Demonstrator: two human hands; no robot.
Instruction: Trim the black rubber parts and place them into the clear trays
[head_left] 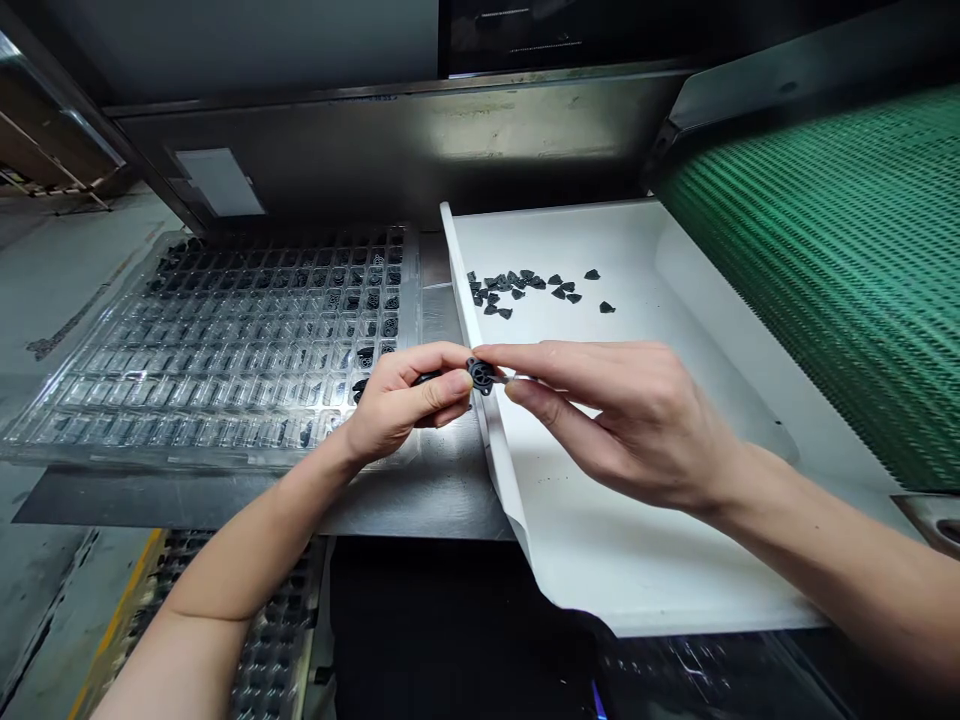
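My left hand (409, 395) pinches a small round black part (481, 376) between thumb and forefinger, above the side wall of a white tray (600, 540). More dark material shows inside its curled fingers. My right hand (630, 415) is closed at the other side of the part, forefinger against its top edge; a thin, light-coloured item (517, 379) shows between thumb and forefinger, too small to identify. Several black triangular pieces (525, 280) lie at the back of the white tray. A clear compartment tray (255, 350) to the left holds black parts in its far and right cells.
A green mesh belt (847, 230) slopes along the right side. The metal panel (390, 150) of a machine rises behind the trays. Below at the left is another tray of dark parts (274, 640), and a metal work surface (427, 500) lies under the clear tray.
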